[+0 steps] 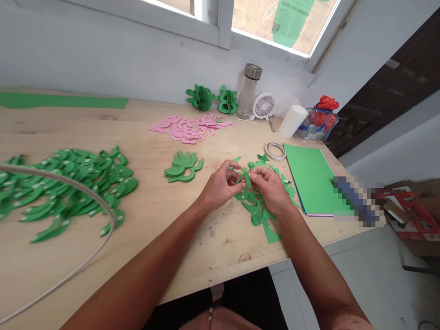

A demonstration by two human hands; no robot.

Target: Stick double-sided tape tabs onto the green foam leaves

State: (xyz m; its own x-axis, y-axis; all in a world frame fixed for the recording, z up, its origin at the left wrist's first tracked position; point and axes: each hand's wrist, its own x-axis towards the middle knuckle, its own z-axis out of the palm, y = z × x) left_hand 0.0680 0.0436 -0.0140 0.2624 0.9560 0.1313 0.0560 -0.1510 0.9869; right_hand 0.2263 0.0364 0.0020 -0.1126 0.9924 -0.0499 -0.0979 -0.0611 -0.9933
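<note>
My left hand (223, 183) and my right hand (270, 185) meet over a heap of green paper scraps (256, 208). Between their fingertips is a small green paper piece (246, 178), pinched from both sides. Its full shape is partly covered by the fingers. Left of my left hand lies a small stack of green paper cutouts (184, 166) with petal-like lobes. Farther left spreads a large pile of curved green paper cutouts (79, 178), many bearing whitish tabs or tape bits.
Pink paper cutouts (192, 128) lie toward the wall, below two green paper ornaments (200, 97). A glass bottle (248, 91), a white fan (264, 106) and a white roll (293, 121) stand at the back right. A tape roll (275, 151) adjoins green paper sheets (309, 178). A pale cable (85, 190) arches at left.
</note>
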